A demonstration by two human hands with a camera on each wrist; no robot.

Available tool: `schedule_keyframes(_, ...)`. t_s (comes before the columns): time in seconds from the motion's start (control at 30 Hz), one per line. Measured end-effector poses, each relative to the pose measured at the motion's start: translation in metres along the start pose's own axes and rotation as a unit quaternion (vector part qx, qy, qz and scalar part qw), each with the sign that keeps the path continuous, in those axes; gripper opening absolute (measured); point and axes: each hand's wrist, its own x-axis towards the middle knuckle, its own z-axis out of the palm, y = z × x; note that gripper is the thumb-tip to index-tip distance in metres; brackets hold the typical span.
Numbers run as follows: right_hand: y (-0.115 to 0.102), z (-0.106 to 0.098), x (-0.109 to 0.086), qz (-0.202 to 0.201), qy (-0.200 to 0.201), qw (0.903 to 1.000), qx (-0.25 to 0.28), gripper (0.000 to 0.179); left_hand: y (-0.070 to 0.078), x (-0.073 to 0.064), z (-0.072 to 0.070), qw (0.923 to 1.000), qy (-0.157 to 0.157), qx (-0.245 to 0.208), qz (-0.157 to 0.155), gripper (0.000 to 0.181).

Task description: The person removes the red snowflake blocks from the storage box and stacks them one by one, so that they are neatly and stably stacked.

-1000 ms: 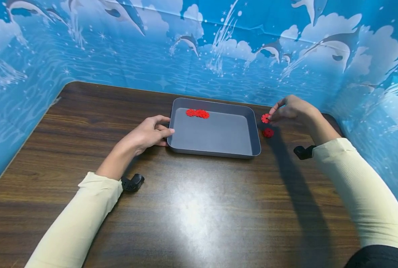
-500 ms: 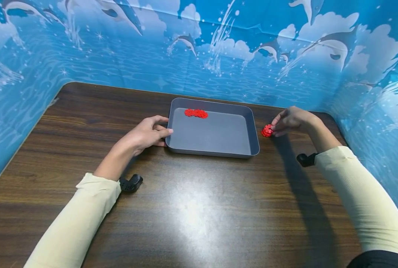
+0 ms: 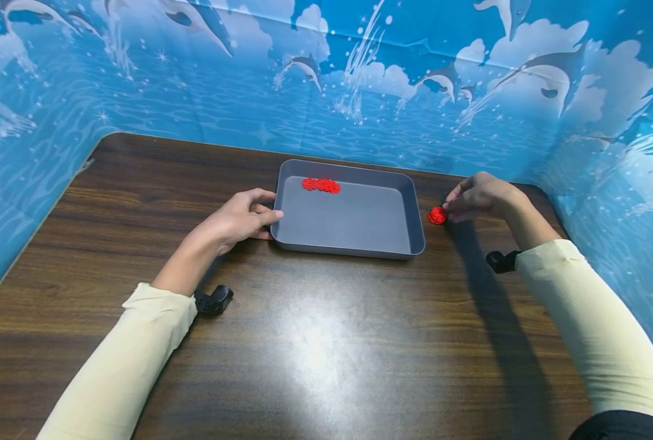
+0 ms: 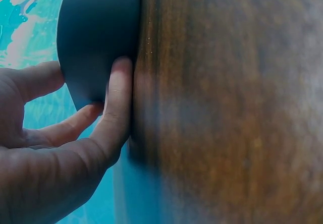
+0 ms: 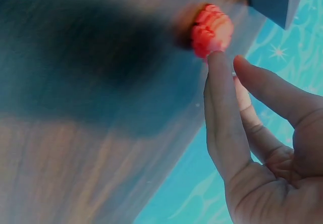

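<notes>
In the head view, my left hand grips the left wall of a shallow grey tray, thumb over the rim and fingers outside. The left wrist view shows those fingers against the tray's outer wall. Several red plastic notched discs lie overlapping inside the tray, towards the back left. A small stack of red notched discs sits on the table, right of the tray. My right hand is at that stack. In the right wrist view, its straight fingertips touch or nearly touch the stack, thumb apart.
The dark wood-grain table extends in front of the tray. A blue dolphin-print curtain hangs close behind the table and along its sides. Black wrist cameras sit under both forearms, the left camera low over the table.
My right hand has brought a red disc down and towards the front onto the stack, and its fingers have loosened from it. My left hand stays on the tray.
</notes>
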Motion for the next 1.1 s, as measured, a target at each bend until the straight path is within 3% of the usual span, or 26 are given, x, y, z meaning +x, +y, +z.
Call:
schedule_keyframes(0.1, -0.009, 0.001, -0.002, -0.011, 0.005, 0.9999, -0.005, 0.022, -0.001, -0.001, -0.001, 1.0, 0.001, 0.0, 0.0, 0.069)
schedule_keyframes(0.27, -0.031, 0.002, -0.004, -0.039, 0.014, 0.9975, -0.058, 0.027, -0.002, -0.001, -0.001, 1.0, 0.001, 0.001, -0.001, 0.069)
schedule_keyframes(0.43, -0.058, 0.008, -0.005, -0.064, 0.025, 0.9864, -0.15, 0.031, -0.001, 0.0, -0.001, 1.0, 0.001, 0.003, -0.004, 0.069)
schedule_keyframes(0.5, -0.069, 0.013, -0.005, -0.072, 0.023, 0.984, -0.162, 0.031, 0.0, 0.001, -0.001, 1.0, 0.001, 0.002, -0.006, 0.068)
schedule_keyframes(0.8, -0.113, 0.045, -0.001, -0.106, 0.0, 0.9857, -0.132, 0.027, 0.0, 0.004, 0.0, 1.0, 0.005, 0.0, -0.003, 0.066)
schedule_keyframes(0.93, -0.129, 0.068, 0.008, -0.099, -0.008, 0.991, -0.089, 0.029, -0.001, 0.003, 0.0, 1.0, 0.007, -0.002, -0.004, 0.065)
schedule_keyframes(1.1, -0.144, 0.1, 0.021, -0.1, -0.019, 0.9898, -0.1, 0.033, -0.001, 0.002, -0.001, 1.0, 0.006, -0.004, -0.003, 0.066)
